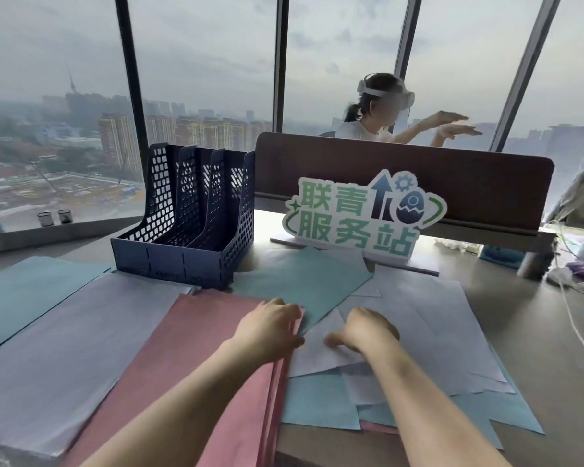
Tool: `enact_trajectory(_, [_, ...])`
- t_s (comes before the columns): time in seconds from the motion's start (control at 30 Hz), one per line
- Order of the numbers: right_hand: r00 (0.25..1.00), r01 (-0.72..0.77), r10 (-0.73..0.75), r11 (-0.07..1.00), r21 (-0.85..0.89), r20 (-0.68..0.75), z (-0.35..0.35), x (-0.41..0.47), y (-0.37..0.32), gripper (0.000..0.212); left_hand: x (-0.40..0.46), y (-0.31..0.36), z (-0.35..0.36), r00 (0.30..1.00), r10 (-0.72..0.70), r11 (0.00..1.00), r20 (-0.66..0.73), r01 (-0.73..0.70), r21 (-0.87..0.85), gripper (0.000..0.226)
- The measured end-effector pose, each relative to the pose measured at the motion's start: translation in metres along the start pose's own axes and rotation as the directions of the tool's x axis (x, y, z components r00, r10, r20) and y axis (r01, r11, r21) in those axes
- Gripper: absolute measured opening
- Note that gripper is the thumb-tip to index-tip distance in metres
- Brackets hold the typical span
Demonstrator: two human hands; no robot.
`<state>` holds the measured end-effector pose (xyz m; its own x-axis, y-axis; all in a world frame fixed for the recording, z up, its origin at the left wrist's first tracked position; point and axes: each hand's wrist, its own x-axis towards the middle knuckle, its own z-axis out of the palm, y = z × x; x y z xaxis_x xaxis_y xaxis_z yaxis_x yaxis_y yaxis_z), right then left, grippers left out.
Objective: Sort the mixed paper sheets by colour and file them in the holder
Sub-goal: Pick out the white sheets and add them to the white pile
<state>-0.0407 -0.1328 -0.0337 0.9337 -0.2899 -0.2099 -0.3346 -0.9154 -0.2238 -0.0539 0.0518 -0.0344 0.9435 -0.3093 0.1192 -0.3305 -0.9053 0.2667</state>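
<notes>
Three sorted stacks lie on the table's left half: a blue pile (31, 291) at the far left, a white pile (78, 342) beside it and a pink pile (189, 358) in the middle. A mixed heap of white and blue sheets (435, 332) covers the right side, with a blue sheet (300, 281) on top near the holder. My left hand (267, 328) rests on the right edge of the pink pile, fingers curled over it. My right hand (368, 328) presses on a white sheet of the heap, fingers bent. The dark blue holder (189, 224) stands empty behind the piles.
A green and white sign (361, 214) stands behind the heap, in front of a brown desk divider (402, 176). A person with a headset (381, 106) sits beyond it. White cables (573, 315) and clutter lie at the right edge. Windows fill the back.
</notes>
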Motion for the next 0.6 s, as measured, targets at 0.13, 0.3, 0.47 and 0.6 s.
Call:
enact_trajectory(0.13, [0.998,0.0,-0.004,0.998,0.066,0.059,0.005,0.015,-0.003,0.043,0.025,0.019,0.024,1.0,0.013,0.996,0.022,-0.014,0.084,0.052])
enact_trajectory(0.3, [0.998,0.041,-0.053,0.959,0.282,0.034,0.008,0.025,0.01,0.025,0.046,0.025,0.033,1.0,-0.006,0.99,0.002,0.006,0.138,0.055])
enact_trajectory(0.47, [0.991,-0.001,0.038,0.961,0.276,-0.128,-0.016,0.023,0.058,0.022,0.059,0.027,0.034,1.0,-0.022,0.986,0.02,0.019,0.163,0.055])
enact_trajectory(0.6, [0.968,-0.129,0.161,0.977,0.169,-0.191,-0.034,0.027,0.094,0.007,0.065,0.042,0.037,0.998,0.058,0.994,0.019,-0.059,0.09,0.055])
